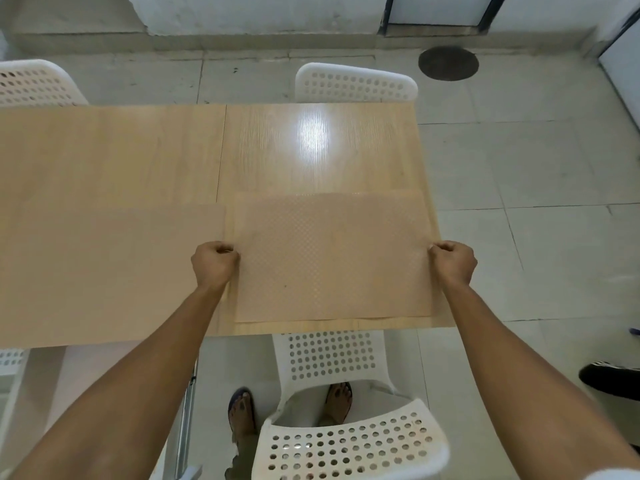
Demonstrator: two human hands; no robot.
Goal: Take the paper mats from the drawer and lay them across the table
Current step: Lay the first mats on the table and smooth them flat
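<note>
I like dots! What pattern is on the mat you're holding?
The mat is light brown with a fine grid of tiny dots, seen in the head view.

1. I am looking at a light wooden table [138, 150].
2. A paper mat [332, 258] is lying flat at its right end.
3. Another mat [104, 268] is lying just beside it.

tan checker-textured paper mat [332, 258], light woodgrain table [138, 150], white perforated chairs [349, 445]

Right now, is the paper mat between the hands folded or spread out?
Spread out. The paper mat lies flat on the table, left hand and right hand pinching its side edges.
</note>
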